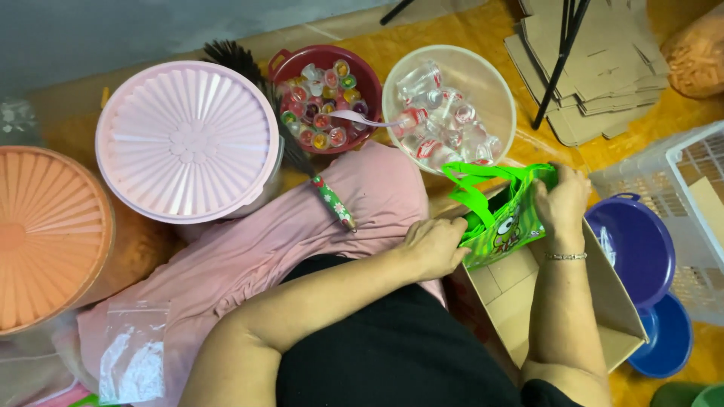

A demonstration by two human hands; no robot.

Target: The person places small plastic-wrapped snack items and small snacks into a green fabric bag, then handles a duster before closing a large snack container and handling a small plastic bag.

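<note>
A bright green gift bag (507, 218) with a cartoon frog print and green loop handles sits over an open cardboard box (558, 301). My left hand (436, 245) grips the bag's near edge. My right hand (562, 200), with a thin bracelet at the wrist, holds the bag's far rim, pulling its mouth apart. Just beyond the bag stands a clear bowl (452, 113) of small plastic bottles, and beside it a dark red bowl (324, 98) of small colourful jelly cups with a white spoon.
A pink ribbed lid (187, 139) and an orange one (45, 234) cover big tubs at left. A small broom (302, 162) lies on pink cloth. Purple and blue bowls (641, 249), a white crate (694, 196), flat cardboard (603, 68) and a clear plastic bag (132, 354) surround me.
</note>
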